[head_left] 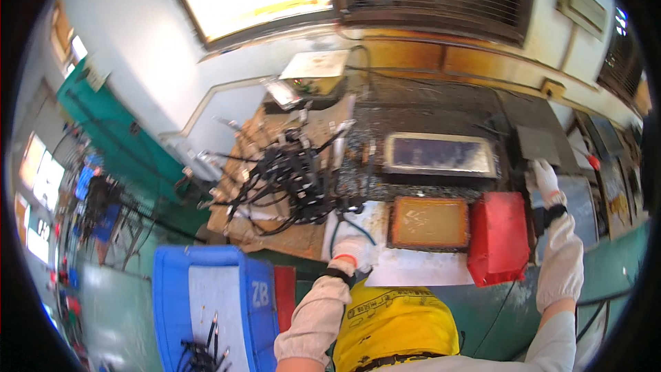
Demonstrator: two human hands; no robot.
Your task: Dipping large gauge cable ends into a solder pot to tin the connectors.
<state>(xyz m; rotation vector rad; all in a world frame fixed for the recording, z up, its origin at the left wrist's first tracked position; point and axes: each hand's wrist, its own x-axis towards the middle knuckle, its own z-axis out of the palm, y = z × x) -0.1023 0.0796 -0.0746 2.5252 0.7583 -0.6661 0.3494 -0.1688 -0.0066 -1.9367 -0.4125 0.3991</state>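
Left hand (354, 252) sat 8 o'clock of tray (430, 201), right hand (546, 178) 2 o'clock, well apart, grips unclear; reaching around, not over, looked safest.

White lettering (260, 293) marks the blue bin (260, 331), and dark print (396, 301), seemingly blurred, crosses the yellow apron (399, 327).

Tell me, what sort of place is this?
Probably a workshop or small factory: there's a tangled heap of black cables, a dark, grimy workbench and a big blue bin.
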